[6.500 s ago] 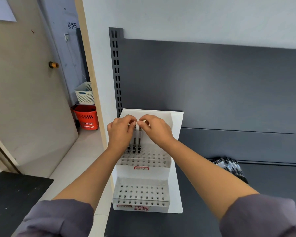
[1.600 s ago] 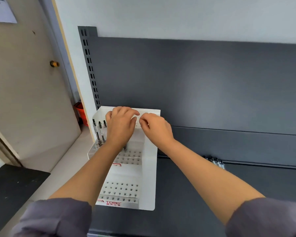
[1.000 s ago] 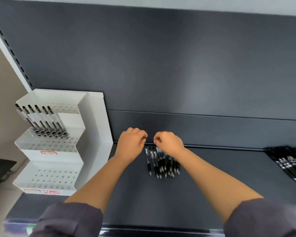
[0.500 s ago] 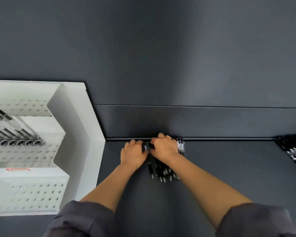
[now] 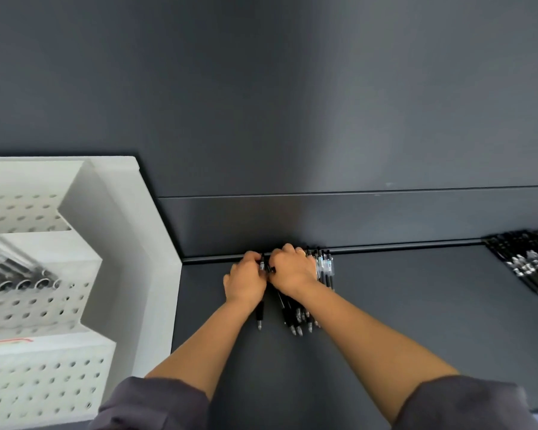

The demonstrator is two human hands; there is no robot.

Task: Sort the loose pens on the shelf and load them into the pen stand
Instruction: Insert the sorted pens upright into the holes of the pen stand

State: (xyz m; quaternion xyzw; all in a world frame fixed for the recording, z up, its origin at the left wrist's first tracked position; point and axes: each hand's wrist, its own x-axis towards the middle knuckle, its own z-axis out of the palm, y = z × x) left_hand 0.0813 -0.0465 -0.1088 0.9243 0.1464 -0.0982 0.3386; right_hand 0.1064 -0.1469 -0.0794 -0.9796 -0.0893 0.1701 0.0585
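Note:
A pile of loose black pens (image 5: 302, 318) lies on the dark shelf against its back wall. My left hand (image 5: 245, 282) grips one black pen (image 5: 259, 315), whose tip sticks out below my palm, apart from the pile. My right hand (image 5: 292, 273) lies curled over the top ends of the piled pens, fingers around them. The white stepped pen stand (image 5: 131, 274) stands at the left, with a row of several pens (image 5: 19, 282) in its middle tier.
A second pile of black pens (image 5: 531, 265) lies at the far right of the shelf. The dark back panel (image 5: 292, 103) rises straight behind the hands. Bare shelf surface (image 5: 416, 305) lies between the two piles.
Both hands left the pen stand, moved right and dropped onto the middle pile of pens. Since half a second ago the left hand has drawn one pen slightly left of the pile.

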